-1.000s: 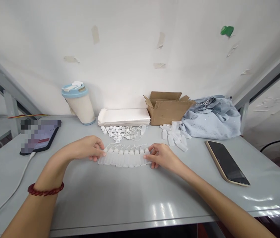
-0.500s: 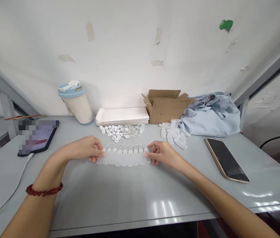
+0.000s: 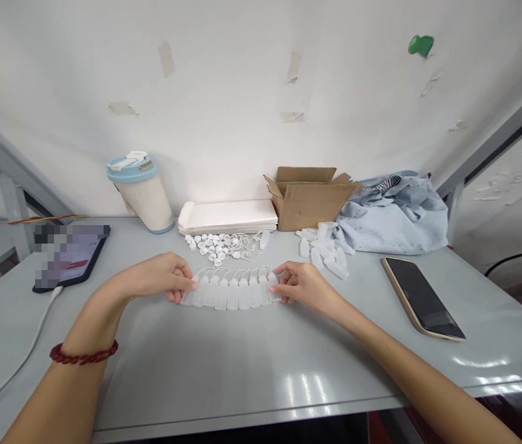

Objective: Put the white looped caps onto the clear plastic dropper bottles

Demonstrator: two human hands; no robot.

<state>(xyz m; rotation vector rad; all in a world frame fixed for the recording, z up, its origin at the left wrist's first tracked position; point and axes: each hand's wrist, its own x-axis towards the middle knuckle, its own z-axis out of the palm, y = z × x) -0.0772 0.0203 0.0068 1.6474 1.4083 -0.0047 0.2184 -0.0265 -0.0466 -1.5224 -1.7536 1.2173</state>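
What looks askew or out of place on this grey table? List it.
The row of small translucent plastic bottles between the left hand and right hand bows slightly instead of lying straight. The blue-lidded cream tumbler appears to lean, perhaps from lens distortion. Nothing looks spilled or damaged.

Grey table (image 3: 224,370) — bottles (image 3: 230,293), phone (image 3: 422,299), tablet (image 3: 69,259), box (image 3: 309,200).

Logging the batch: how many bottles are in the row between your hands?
8, side by side in one row on the table, from the left hand to the right hand; fingers may hide more.
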